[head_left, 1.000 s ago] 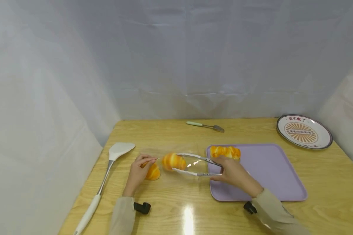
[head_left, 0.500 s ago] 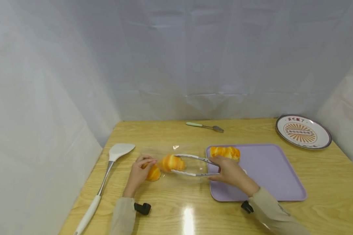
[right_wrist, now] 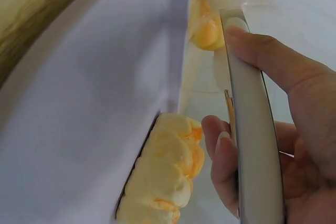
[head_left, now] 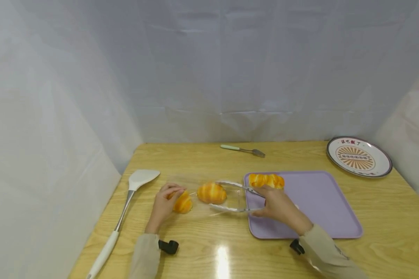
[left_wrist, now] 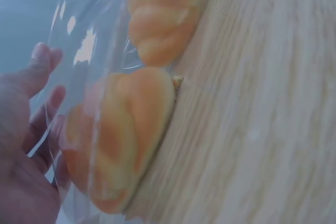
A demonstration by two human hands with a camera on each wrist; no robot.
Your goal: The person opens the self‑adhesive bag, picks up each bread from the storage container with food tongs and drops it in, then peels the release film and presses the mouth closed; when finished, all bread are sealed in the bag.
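Note:
My left hand [head_left: 165, 203] pinches the edge of a clear plastic bag [left_wrist: 86, 45] at its left end. Inside the bag, a golden bread roll [left_wrist: 121, 140] lies right by those fingers, partly hidden by them in the head view. A second bread roll [head_left: 212, 193] sits further right in the bag. My right hand [head_left: 279, 207] grips metal tongs with white tips [head_left: 230, 209], which reach into the bag from the right. The tongs' arms stand apart, one behind the second roll and one in front of it.
A purple tray [head_left: 321, 209] on the right carries a long bread loaf [head_left: 265, 181] at its back left corner. A white spatula [head_left: 141, 180] lies on the left. Behind are a small green-handled spatula [head_left: 242, 149] and a patterned plate [head_left: 357, 157].
The tongs have shifted slightly right and their tips have spread wider. The second roll now sits a little further right in the bag. My left hand has stayed in place.

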